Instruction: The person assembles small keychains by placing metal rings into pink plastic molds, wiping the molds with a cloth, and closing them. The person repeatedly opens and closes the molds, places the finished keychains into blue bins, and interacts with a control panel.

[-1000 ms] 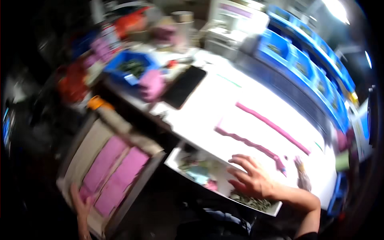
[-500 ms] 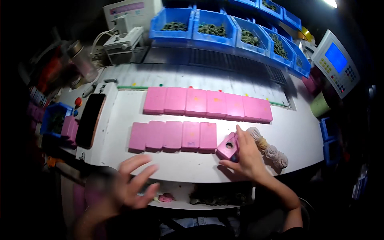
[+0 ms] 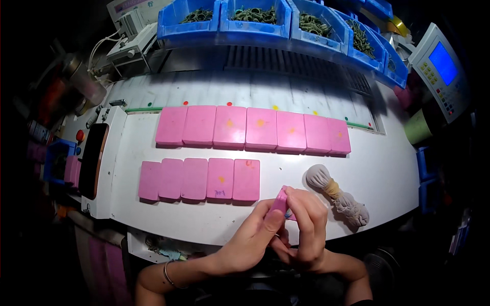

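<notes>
Over the table's front edge, my left hand [image 3: 252,234] and my right hand [image 3: 308,224] come together around a small pink rubber mould [image 3: 280,200]. Both sets of fingers are closed on it, and it is tilted up on edge. Much of its lower part is hidden by the fingers. To the left of my hands lies a short row of pink moulds [image 3: 194,178], side by side. A longer row of similar moulds [image 3: 229,126] runs behind it. A greyish cloth bundle [image 3: 352,208], cinched with a tan band, rests right of my right hand.
Blue bins [image 3: 255,29] of small green ring-shaped pieces stand along the back. A control panel [image 3: 440,71] with a blue screen is at the right. On the left lies a dark phone [image 3: 95,160]; below the tabletop sits an open drawer [image 3: 138,244].
My right hand has lifted the pink mould off the table and drawn it nearer. My left hand has moved right and taken hold of it too. The view has shifted.
</notes>
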Available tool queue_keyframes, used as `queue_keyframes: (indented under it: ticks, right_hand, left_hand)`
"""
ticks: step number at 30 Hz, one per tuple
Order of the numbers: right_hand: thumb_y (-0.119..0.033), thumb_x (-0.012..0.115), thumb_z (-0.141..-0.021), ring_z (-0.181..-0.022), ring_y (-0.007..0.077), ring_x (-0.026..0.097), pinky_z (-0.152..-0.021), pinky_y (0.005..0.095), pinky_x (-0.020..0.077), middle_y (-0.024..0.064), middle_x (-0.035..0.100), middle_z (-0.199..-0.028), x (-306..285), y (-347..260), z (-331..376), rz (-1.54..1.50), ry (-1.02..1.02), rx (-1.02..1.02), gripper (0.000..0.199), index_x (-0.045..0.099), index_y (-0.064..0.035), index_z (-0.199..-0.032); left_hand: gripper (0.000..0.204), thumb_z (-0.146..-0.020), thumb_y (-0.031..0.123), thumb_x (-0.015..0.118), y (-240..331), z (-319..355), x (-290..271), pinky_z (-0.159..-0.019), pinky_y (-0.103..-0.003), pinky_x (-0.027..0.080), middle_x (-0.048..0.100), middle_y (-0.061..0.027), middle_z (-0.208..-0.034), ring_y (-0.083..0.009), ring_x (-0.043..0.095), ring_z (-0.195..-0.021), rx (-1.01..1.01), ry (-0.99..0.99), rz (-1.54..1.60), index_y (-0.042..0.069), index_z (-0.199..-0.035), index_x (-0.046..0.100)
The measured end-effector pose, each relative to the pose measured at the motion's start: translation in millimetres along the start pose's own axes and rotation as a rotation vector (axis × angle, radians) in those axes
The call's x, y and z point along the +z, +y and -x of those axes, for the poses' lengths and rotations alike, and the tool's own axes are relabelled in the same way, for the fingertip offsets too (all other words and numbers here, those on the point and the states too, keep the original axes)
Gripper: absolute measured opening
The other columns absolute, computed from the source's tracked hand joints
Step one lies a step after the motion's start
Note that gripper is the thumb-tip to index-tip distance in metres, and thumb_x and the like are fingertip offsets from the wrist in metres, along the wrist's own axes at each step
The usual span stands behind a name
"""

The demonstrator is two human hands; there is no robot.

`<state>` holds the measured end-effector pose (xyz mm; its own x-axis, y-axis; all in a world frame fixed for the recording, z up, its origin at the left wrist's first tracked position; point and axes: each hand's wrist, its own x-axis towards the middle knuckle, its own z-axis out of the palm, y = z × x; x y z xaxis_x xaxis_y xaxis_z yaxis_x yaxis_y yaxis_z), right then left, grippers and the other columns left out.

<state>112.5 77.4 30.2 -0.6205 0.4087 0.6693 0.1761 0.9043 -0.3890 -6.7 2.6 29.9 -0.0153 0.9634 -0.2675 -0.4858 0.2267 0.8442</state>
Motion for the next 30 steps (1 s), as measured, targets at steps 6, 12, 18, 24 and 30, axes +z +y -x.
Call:
queue_keyframes:
  ticks: [6,12,18,24,30]
  right_hand:
    - [-0.020,0.072,-0.077,-0.088,0.0302,0.056,-0.073,0.0341,0.0492,0.0178,0.055,-0.101,8.4,-1.0,3.3,-0.027,0.163,-0.069,0.044,0.057,0.0055,-0.109]
    - [-0.021,0.080,-0.066,-0.072,0.0168,0.058,-0.055,0.0242,0.0472,0.0037,0.055,-0.081,-11.5,-5.5,13.0,-0.181,-0.101,-0.467,0.028,0.066,-0.0014,-0.080]
    - [-0.003,0.066,-0.076,-0.069,0.0186,0.065,-0.059,0.0282,0.0506,0.0126,0.064,-0.080,-30.3,-8.8,-2.4,-0.490,-0.395,0.132,0.028,0.061,0.0002,-0.104]
    - [0.007,0.064,-0.074,-0.050,0.0190,0.057,-0.047,0.0276,0.0463,0.0107,0.057,-0.066,-3.7,-2.6,-21.9,-0.379,-0.081,0.237,0.029,0.059,0.0045,-0.103]
    - [0.005,0.063,-0.079,-0.063,0.0144,0.064,-0.055,0.0233,0.0508,0.0086,0.062,-0.072,-26.3,2.0,-43.2,-0.718,-0.345,0.584,0.018,0.057,0.0029,-0.095]
  left_hand:
    - [0.065,-0.095,0.054,0.016,-7.9,6.9,6.2,-0.087,-0.032,0.045,0.054,-0.0111,-0.110,-0.0184,0.055,-0.098,0.032,0.162,0.188,0.001,-0.124,0.040]
    - [0.069,-0.092,0.060,0.019,-0.3,-5.7,-3.7,-0.077,-0.042,0.050,0.053,-0.0101,-0.088,-0.0219,0.058,-0.078,0.075,0.220,0.419,-0.001,-0.115,0.042]
    - [0.056,-0.098,0.042,0.027,-5.8,0.5,-8.5,-0.066,-0.028,0.049,0.057,-0.0086,-0.083,-0.0145,0.056,-0.069,0.170,0.188,-0.039,-0.006,-0.112,0.050]
    - [0.051,-0.100,0.034,0.027,12.5,6.7,-2.4,-0.056,-0.024,0.044,0.058,-0.0070,-0.067,-0.0116,0.054,-0.059,0.176,0.178,-0.097,-0.007,-0.104,0.057]
    - [0.053,-0.099,0.032,0.028,7.8,9.2,-11.5,-0.054,-0.025,0.043,0.056,-0.0070,-0.060,-0.0116,0.053,-0.056,0.175,0.190,-0.209,-0.007,-0.082,0.059]
